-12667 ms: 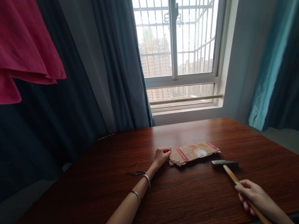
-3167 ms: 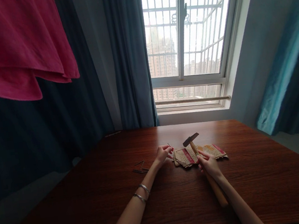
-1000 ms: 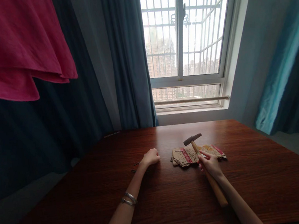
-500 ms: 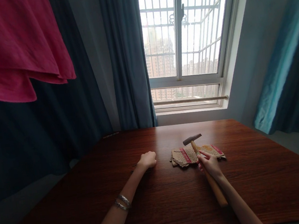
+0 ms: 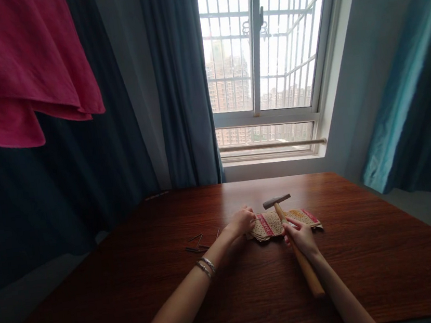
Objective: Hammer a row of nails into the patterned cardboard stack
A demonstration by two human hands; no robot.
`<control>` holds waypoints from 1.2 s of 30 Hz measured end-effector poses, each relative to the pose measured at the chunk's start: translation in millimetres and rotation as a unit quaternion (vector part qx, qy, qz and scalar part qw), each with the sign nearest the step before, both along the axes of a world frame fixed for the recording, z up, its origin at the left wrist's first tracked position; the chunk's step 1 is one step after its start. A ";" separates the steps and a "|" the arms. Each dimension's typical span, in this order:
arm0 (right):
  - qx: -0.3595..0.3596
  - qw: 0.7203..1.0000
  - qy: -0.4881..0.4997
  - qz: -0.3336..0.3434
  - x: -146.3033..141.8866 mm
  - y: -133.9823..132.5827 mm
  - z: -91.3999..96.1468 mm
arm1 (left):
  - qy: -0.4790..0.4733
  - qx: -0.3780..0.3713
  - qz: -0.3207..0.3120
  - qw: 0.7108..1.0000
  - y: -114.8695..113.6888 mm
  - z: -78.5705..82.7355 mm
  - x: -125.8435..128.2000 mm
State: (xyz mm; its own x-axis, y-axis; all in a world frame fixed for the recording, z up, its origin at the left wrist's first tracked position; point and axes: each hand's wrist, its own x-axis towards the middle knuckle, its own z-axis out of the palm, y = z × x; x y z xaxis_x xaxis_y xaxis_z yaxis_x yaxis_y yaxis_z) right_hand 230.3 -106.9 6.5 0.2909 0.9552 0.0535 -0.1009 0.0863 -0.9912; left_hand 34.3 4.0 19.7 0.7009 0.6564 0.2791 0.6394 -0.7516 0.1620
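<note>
My right hand (image 5: 300,236) is wrapped round the wooden handle of a hammer (image 5: 311,274). The hammer's metal head (image 5: 276,201) is raised just beyond a stack of patterned cardboard (image 5: 273,224), cream with dark dots and red bands. At the stack's left end is my left hand (image 5: 242,220), its fingers pinched together; whatever they hold is hidden or too small to name. A thin pale piece shows by its fingertips. Left of that forearm, several thin dark nail-like pieces (image 5: 199,248) lie loose on the table.
The brown wood-grain table (image 5: 348,250) reaches to the wall under a barred window (image 5: 259,72). Blue curtains (image 5: 181,92) hang at the left and right. A pink cloth (image 5: 23,70) hangs at the upper left.
My left hand has moved right, from the loose pieces to the left end of the cardboard, uncovering those pieces. My right hand still holds the hammer in nearly the same place.
</note>
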 end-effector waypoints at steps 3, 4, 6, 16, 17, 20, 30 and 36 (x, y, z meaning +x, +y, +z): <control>-0.003 1.000 -0.001 -0.008 1.0 0.8 0.0 | 0.031 0.036 0.014 0.999 -0.4 -5.6 5.9; -0.004 1.000 -0.002 -0.009 1.3 1.1 -0.2 | 0.037 0.039 0.021 0.998 0.0 -7.2 7.2; -0.003 1.000 -0.002 -0.010 1.7 1.4 -0.6 | 0.045 0.038 0.031 0.998 1.3 -9.7 8.8; 0.003 0.999 0.016 -0.035 0.8 0.3 2.6 | 0.007 0.028 0.067 0.997 -8.4 1.8 9.3; 0.005 0.999 0.019 -0.039 2.5 1.0 3.1 | -0.010 0.027 0.075 0.997 -14.3 3.4 10.3; 0.018 0.998 0.007 -0.060 14.4 5.2 4.9 | -0.066 0.012 0.033 0.997 -37.4 4.3 14.9; 0.058 0.983 -0.062 -0.163 100.0 33.2 4.5 | -0.179 -0.031 0.040 0.982 -63.0 -3.4 7.9; 0.040 0.975 -0.035 -0.215 123.4 36.6 -9.1 | -0.219 -0.169 0.269 0.923 -11.1 -1.9 -3.0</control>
State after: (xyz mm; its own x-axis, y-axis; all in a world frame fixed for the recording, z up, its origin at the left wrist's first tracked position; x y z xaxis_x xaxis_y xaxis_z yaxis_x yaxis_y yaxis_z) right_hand 353.7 -70.3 -2.6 0.6566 0.7378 0.1566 0.0301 0.1819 -0.9829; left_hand 31.3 -7.0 17.8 0.1179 0.9776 0.1741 0.7232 -0.2047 0.6596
